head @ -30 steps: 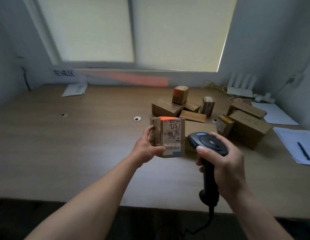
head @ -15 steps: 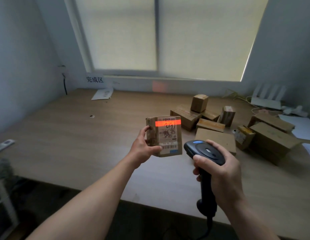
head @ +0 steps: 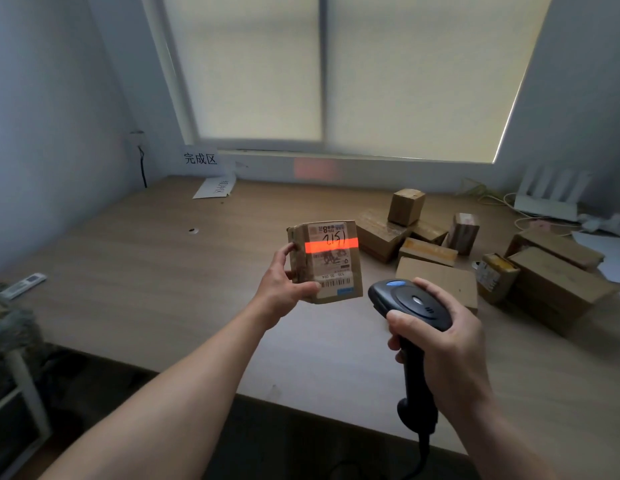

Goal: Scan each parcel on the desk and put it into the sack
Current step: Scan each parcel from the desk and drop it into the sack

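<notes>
My left hand (head: 282, 285) grips a small cardboard parcel (head: 327, 268) upright above the desk, label facing me. A red scan line crosses the upper part of the label, above the barcode near its bottom edge. My right hand (head: 443, 344) holds a black handheld scanner (head: 407, 301) by its handle, head aimed at the parcel from the lower right. Several more cardboard parcels (head: 436, 271) lie in a heap on the right of the wooden desk (head: 145, 271). No sack is in view.
A white router (head: 547, 202) and cables sit at the back right, papers (head: 613, 258) at the far right edge. A paper sign (head: 215, 187) lies at the back left. A remote (head: 22, 285) rests by the left edge. The scanner cable hangs below the desk front.
The camera has turned left and the desk's left side has come into view. The red scan line has dropped from the parcel's top edge onto its label. Both hands keep their holds.
</notes>
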The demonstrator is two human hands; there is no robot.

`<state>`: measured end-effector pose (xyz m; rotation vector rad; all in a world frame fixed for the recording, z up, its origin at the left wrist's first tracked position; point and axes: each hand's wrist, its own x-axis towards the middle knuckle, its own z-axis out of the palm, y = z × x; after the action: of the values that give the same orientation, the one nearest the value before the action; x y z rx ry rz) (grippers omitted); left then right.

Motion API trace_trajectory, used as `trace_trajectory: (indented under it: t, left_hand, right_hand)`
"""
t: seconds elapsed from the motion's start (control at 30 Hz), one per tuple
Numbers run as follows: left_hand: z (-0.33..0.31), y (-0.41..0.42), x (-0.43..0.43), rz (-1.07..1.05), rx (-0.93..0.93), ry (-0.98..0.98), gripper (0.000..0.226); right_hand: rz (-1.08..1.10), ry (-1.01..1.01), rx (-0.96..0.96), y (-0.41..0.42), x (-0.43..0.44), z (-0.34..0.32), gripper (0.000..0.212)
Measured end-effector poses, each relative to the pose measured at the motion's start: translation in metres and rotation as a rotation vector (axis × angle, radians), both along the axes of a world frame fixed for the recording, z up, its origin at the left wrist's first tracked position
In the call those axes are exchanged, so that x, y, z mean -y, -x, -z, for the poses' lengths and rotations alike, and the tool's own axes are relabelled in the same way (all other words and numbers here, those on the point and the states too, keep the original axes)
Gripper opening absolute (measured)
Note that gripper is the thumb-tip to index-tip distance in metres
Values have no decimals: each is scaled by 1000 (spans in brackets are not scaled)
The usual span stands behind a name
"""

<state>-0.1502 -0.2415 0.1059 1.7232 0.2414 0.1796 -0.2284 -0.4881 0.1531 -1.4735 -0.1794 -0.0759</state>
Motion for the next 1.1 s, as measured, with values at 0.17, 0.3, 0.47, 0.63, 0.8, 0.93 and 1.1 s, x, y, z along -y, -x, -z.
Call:
trace_trajectory:
  t: [0.17, 0.3, 0.47, 0.63, 0.8, 0.93, 1.1]
  left_hand:
    - [-13, 1, 3, 9, 27, 67, 90]
    - [-23, 5, 4, 28, 36, 112, 88]
    - [-27, 10, 1, 23, 41, 118, 90]
    - [-29, 20, 0, 8, 55, 130, 90]
    - [-28, 31, -5, 4, 53, 159, 89]
    - [-26, 37, -15, -15, 50, 166, 88]
    - [-22, 43, -39, -47, 39, 179, 90]
  right_hand:
    - [-15, 19, -11, 2, 4, 3, 53]
    - [-25, 43, -23, 5, 7, 6, 60]
    - [-45, 51, -21, 10, 12, 7, 62]
    - [-66, 58, -15, 15, 15, 9, 64]
    - [-117, 80, 9, 18, 15, 12, 72]
    - [-135, 94, 30, 17, 6, 15, 98]
    - [-155, 90, 27, 11, -15, 16, 101]
